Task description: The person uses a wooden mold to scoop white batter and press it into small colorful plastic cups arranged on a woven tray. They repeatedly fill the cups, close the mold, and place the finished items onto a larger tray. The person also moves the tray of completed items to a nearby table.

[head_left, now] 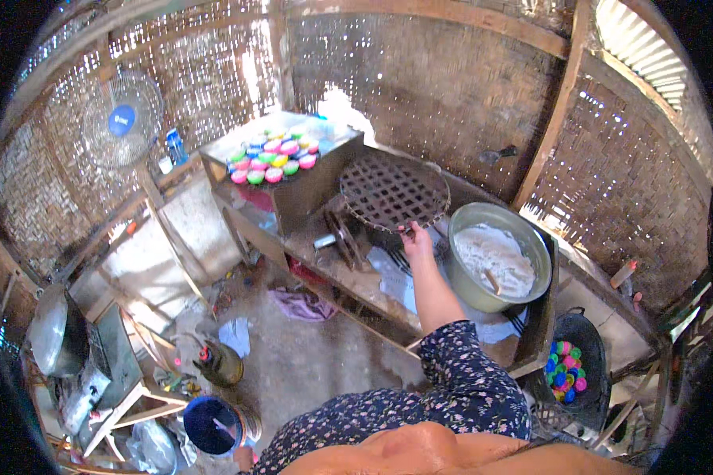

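My right hand (417, 240) reaches forward, its fingers closed on the near rim of a round, dark woven tray (394, 190) with an open lattice. Beside it on the right stands a large greenish basin (540, 269) of white powdery stuff (491, 255), with a brown handle (493, 283) sticking out. At the lower edge only a bit of my left hand (244, 457) shows, next to a dark blue bucket (212, 421); its fingers are mostly hidden. Beyond the tray, to the left, several small colourful cups (273, 158) stand grouped on a raised box top (333, 136).
The wooden bench (376, 317) has raised edges. A black pan (582, 332) of colourful cups lies right of it. Left are a wok (55, 332), a small wooden table (127, 348), a dark canister (218, 366) and a wall fan (123, 120). A purple cloth (301, 305) lies on the floor.
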Motion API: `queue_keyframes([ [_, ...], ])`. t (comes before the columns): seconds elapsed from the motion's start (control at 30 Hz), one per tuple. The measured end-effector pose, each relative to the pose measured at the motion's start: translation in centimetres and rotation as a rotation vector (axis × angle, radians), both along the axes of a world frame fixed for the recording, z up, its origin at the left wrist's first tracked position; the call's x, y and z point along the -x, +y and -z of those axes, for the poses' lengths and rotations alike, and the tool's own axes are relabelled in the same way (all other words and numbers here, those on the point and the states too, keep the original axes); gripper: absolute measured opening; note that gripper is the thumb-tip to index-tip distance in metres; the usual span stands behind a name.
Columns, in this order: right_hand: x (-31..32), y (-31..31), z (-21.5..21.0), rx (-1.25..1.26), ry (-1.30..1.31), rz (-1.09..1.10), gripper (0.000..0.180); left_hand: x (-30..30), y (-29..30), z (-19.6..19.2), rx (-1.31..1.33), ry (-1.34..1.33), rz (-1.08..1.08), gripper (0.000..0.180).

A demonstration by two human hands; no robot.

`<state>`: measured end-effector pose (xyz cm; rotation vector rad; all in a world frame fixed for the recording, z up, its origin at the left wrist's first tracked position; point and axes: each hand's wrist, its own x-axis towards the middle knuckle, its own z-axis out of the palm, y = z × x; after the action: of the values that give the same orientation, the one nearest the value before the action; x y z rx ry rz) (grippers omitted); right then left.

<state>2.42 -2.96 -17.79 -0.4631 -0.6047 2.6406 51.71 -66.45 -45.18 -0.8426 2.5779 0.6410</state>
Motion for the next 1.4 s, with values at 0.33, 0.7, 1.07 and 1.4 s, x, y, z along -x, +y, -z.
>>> queue_keyframes([
  [0.33,-14.7,-5.2,11.2,-0.705,-0.264,-0.126,0.033,8.6,-0.5,-4.3,-0.051,0.122,0.159,0.012],
  [0.7,-55.8,-1.5,20.9,-1.525,-1.578,-0.131,0.025,25.8,2.0,-4.7,-0.132,0.149,0.663,0.014],
  [1.07,-63.5,21.9,12.8,-1.2,-1.588,0.956,0.031,22.9,12.8,-3.7,-0.146,0.159,0.859,0.016],
  [1.4,-64.2,39.5,16.9,-1.304,-1.853,0.36,0.067,20.4,27.7,-7.4,-0.09,0.008,0.743,0.019],
])
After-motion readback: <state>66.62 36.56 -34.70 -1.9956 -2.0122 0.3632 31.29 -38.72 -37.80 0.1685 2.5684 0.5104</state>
